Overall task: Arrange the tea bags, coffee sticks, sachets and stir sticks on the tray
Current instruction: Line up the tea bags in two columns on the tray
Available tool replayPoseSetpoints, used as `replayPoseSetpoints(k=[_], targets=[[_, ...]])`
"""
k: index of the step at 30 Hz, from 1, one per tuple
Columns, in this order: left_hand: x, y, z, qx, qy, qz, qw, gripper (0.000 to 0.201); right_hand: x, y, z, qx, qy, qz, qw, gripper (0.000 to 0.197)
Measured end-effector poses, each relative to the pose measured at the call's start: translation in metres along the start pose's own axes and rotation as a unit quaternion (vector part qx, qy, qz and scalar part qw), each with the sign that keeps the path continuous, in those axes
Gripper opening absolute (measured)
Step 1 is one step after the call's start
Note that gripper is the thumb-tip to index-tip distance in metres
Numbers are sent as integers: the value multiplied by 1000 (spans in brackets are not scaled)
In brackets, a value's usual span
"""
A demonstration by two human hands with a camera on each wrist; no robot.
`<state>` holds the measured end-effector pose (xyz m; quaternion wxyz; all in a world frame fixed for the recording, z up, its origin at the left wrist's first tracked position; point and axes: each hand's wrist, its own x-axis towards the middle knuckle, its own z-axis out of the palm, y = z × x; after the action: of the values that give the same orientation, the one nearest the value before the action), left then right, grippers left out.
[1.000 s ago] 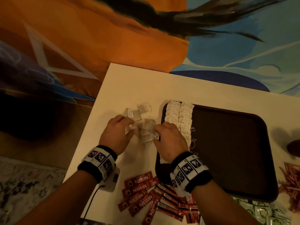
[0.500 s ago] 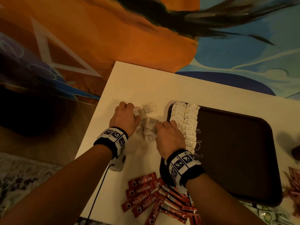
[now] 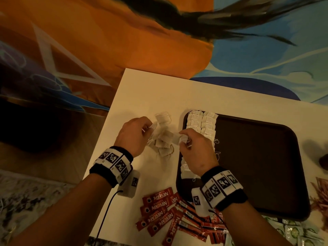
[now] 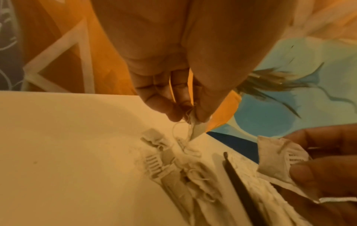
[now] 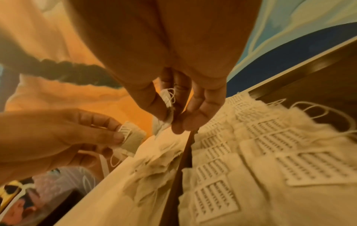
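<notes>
A loose pile of tea bags (image 3: 162, 142) lies on the white table just left of the dark brown tray (image 3: 257, 166). Two rows of tea bags (image 3: 203, 124) line the tray's left edge. My left hand (image 3: 134, 134) pinches one tea bag (image 4: 195, 128) by its tag and string above the pile. To the right of the pile, over the tray's left rim, my right hand (image 3: 193, 146) pinches another tea bag (image 5: 168, 104). In the right wrist view the left hand's tea bag (image 5: 132, 137) shows between thumb and fingers.
Red coffee sticks (image 3: 170, 213) are scattered at the table's near edge. Green sachets (image 3: 301, 233) lie at the near right and reddish stir sticks (image 3: 319, 194) at the right edge. A dark object (image 3: 324, 160) sits at the far right. A cable (image 3: 104, 215) runs from my left wrist.
Both hands have lifted from the pile, each now with a tea bag pinched; the left hand moved up and away from the near edge, and the view shifted slightly.
</notes>
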<state>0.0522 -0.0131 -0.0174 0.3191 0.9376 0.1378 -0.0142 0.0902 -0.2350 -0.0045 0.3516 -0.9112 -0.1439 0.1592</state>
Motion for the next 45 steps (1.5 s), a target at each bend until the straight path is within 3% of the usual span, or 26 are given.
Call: replayPoseSetpoints(k=[5, 12, 20, 23, 29, 38, 45], targets=[[-24, 29, -8, -41, -24, 47, 998, 4, -25, 19, -28, 34, 18, 14, 999, 17], [-59, 64, 30, -67, -171, 62, 981, 12, -72, 54, -57, 1, -25, 55, 998, 16], [-79, 70, 60, -51, -326, 101, 938, 8, -107, 81, -58, -25, -183, 74, 980, 11], [-77, 69, 68, -25, -314, 90, 945, 7, -104, 86, -50, -46, -168, 75, 982, 11], [-71, 75, 77, 7, -229, 94, 969, 8, -90, 88, -39, -50, -85, 63, 993, 13], [-75, 72, 84, 2, -170, 94, 981, 15, -85, 84, -31, -50, -38, 83, 995, 18], [-91, 66, 87, 13, -141, 126, 982, 17, -93, 82, -36, -121, -14, 39, 992, 25]])
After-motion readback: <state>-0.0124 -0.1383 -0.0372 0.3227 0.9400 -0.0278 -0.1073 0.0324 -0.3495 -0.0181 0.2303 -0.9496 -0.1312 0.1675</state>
